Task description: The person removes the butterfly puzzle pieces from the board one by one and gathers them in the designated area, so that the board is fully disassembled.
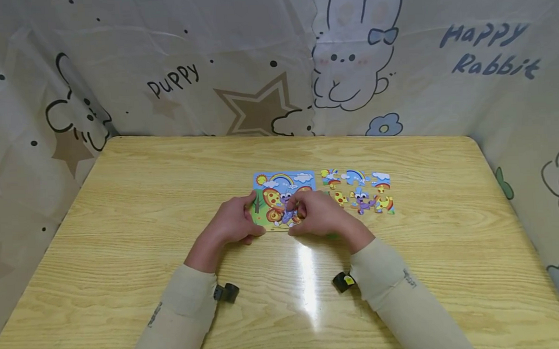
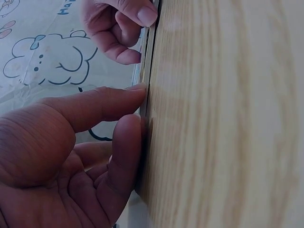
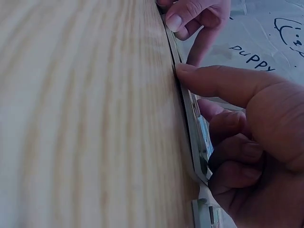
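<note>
A jigsaw board (image 1: 282, 178) with a butterfly, sun and rainbow picture lies flat on the table, between both hands. My left hand (image 1: 235, 218) grips its near left corner, thumb at the front edge and fingers along the left side. Over the board's right half, my right hand (image 1: 319, 213) has curled fingers, and its thumb (image 3: 187, 76) touches the front edge. The right palm and fingers hide part of the picture; I cannot tell whether a small piece is between them. Several loose jigsaw pieces (image 1: 361, 199) with matching picture parts lie beside the right hand.
The wooden table (image 1: 136, 212) reaches back to a cloth backdrop (image 1: 255, 56) printed with rabbits and stars. Loose pieces lie in rows right of the board. A small black wrist camera (image 1: 229, 293) hangs by the left cuff, another wrist camera (image 1: 343, 281) by the right.
</note>
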Demonstrator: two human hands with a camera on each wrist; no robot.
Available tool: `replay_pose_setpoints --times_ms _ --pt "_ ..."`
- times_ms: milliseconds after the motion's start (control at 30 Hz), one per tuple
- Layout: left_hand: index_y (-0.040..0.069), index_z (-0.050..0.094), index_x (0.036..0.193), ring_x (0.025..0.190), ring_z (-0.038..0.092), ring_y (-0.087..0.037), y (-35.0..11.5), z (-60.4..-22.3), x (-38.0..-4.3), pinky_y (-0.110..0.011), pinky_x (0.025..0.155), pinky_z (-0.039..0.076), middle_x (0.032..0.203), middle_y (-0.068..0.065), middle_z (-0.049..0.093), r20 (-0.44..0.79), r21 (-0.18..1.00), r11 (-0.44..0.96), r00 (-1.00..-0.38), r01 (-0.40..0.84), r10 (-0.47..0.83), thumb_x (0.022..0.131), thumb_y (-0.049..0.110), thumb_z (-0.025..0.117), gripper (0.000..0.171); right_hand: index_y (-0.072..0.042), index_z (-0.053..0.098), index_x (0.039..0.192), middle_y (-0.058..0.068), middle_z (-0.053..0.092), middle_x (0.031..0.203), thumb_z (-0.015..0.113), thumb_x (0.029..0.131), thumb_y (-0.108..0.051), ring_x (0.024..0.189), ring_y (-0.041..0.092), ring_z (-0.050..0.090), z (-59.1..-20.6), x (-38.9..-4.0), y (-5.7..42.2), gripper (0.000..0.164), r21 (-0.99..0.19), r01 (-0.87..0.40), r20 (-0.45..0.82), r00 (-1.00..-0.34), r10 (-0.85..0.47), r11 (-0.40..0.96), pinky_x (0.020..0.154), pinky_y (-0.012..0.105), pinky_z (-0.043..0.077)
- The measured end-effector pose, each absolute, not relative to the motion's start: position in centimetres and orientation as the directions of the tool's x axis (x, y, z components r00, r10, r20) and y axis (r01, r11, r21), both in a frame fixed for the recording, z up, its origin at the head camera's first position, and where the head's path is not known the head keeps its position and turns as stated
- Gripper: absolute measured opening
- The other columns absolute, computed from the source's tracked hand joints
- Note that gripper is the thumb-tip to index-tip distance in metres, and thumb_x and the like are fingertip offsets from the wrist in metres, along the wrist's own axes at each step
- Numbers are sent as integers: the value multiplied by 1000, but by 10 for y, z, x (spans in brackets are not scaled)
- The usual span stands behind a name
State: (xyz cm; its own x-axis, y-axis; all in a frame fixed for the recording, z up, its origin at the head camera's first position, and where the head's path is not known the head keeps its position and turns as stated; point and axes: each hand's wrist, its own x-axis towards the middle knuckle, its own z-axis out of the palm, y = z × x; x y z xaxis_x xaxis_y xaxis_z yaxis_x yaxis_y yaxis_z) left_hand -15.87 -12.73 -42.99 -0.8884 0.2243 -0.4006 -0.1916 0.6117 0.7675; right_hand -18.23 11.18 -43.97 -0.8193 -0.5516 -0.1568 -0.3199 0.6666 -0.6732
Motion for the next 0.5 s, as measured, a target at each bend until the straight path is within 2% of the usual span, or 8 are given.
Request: replay_pose_setpoints --times_ms 367,500 --pt "10 25 159 47 60 -21 -127 -430 -159 -36 52 55 69 -12 59 -405 767 612 -886 -196 224 80 6 85 99 -13 68 107 -2 43 64 89 73 -13 58 12 37 -438 -170 122 40 -778 -299 -83 -823 -562 552 75 36 46" --pt "10 24 159 48 61 -22 -128 -430 -159 -36 52 55 67 -12 59 -397 771 610 -888 -185 233 80 6 84 99 -13 69 109 -1 42 63 90 74 -14 58 12 38 -437 -164 131 41 -784 -276 -84 -840 -536 556 78 36 48"
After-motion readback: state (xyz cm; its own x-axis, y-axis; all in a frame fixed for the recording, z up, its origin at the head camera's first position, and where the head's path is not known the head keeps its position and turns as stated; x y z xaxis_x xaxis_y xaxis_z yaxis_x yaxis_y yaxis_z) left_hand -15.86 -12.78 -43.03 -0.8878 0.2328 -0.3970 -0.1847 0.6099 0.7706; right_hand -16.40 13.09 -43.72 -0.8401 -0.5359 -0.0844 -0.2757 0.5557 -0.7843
